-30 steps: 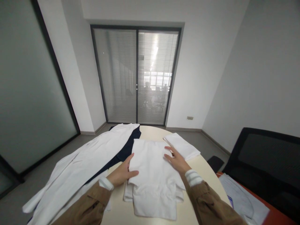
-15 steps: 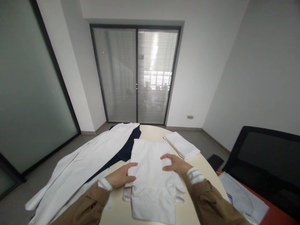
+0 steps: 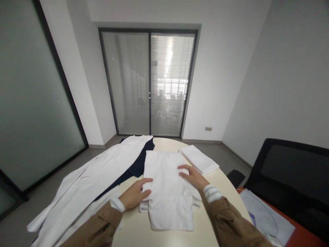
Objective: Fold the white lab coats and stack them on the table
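A partly folded white garment (image 3: 168,178) lies on the round cream table (image 3: 205,226) in front of me, its lower panel towards me and short folds sticking out at both sides. My left hand (image 3: 135,193) rests on its left edge, thumb and fingers apart. Across from it, my right hand (image 3: 193,176) lies on the right side of the cloth with fingers spread and slightly bent. The fingers' undersides are hidden. Beyond my right hand is a neatly folded white cloth (image 3: 199,159).
To the left, a long white garment (image 3: 102,168) is spread out over a dark navy one (image 3: 140,164), hanging past the table edge. At right stands a black mesh chair (image 3: 293,171), with a white paper or bag (image 3: 267,212) on its red seat (image 3: 305,236).
The garment's near end has moved away from me and its side folds have shifted up. My right hand has moved slightly forward, its thumb nearer the fingers; the left has shifted slightly right.
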{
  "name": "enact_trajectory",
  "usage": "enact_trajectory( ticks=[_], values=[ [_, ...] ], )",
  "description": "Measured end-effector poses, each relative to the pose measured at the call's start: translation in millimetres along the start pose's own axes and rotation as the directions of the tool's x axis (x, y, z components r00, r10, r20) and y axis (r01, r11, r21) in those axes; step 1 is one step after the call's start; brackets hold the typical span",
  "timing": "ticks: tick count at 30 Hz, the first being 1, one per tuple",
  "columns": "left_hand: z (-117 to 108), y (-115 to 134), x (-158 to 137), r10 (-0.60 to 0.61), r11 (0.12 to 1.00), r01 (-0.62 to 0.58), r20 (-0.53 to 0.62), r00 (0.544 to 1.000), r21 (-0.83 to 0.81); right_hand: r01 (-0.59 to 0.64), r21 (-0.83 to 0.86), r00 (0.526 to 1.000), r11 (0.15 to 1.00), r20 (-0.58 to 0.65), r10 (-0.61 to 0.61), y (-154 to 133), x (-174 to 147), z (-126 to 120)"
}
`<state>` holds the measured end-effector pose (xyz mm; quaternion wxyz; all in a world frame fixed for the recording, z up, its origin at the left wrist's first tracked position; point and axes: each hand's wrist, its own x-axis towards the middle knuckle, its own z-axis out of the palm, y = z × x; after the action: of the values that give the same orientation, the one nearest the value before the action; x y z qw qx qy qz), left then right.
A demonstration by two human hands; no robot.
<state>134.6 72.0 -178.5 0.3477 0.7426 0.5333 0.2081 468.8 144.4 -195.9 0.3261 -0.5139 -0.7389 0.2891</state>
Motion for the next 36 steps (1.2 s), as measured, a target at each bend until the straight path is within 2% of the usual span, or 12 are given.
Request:
enact_trajectory(
  ticks=[4,6,10,14,17,19,21,24,26,29,33,36],
  values=[
    [-11,0,-6,0.027,1.0,-0.027,0.238,0.971,-0.005,-0.068,0.082,0.984,0.994,0.172,0.053,5,-3,-6],
    [-10,-2,-8,0.069,0.997,-0.078,0.271,0.96,0.021,-0.096,0.076,0.978,0.992,0.194,0.08,5,-4,-8],
    [-4,-6,-10,0.112,0.992,-0.121,0.186,0.976,0.039,-0.068,0.009,0.987,0.998,0.145,0.066,1,-6,-9],
    [0,-8,-10,0.126,0.992,-0.127,0.089,0.988,0.012,-0.024,-0.007,0.985,1.0,0.173,0.025,-4,-8,-9],
    [4,-12,-6,0.137,0.99,-0.136,-0.018,0.99,0.047,-0.031,-0.049,0.995,0.998,0.089,0.036,-4,-8,-7],
    [9,-17,-1,0.154,0.986,-0.144,-0.145,0.977,0.078,-0.099,-0.106,0.994,0.989,0.039,0.103,-2,-7,-7],
    [15,-23,5,0.182,0.982,-0.162,-0.265,0.947,0.093,-0.167,-0.147,0.982,0.975,0.066,0.178,0,-6,-7],
    [21,-29,14,0.156,0.987,-0.159,-0.387,0.909,0.024,-0.189,-0.155,0.976,0.97,0.076,0.202,3,-6,-8],
    [22,-31,19,0.046,0.989,-0.098,-0.403,0.914,-0.11,-0.213,-0.192,0.977,0.958,-0.059,0.206,6,-6,-8],
    [18,-30,29,-0.123,0.957,0.012,-0.369,0.921,-0.288,-0.313,-0.279,0.94,0.908,-0.229,0.253,9,-5,-7],
    [12,-26,45,-0.213,0.947,0.111,-0.331,0.919,-0.303,-0.324,-0.342,0.94,0.882,-0.224,0.259,13,-1,-2],
    [12,-18,53,-0.175,0.953,0.083,-0.307,0.935,-0.292,-0.294,-0.34,0.949,0.893,-0.216,0.231,15,2,4]
  ],
)
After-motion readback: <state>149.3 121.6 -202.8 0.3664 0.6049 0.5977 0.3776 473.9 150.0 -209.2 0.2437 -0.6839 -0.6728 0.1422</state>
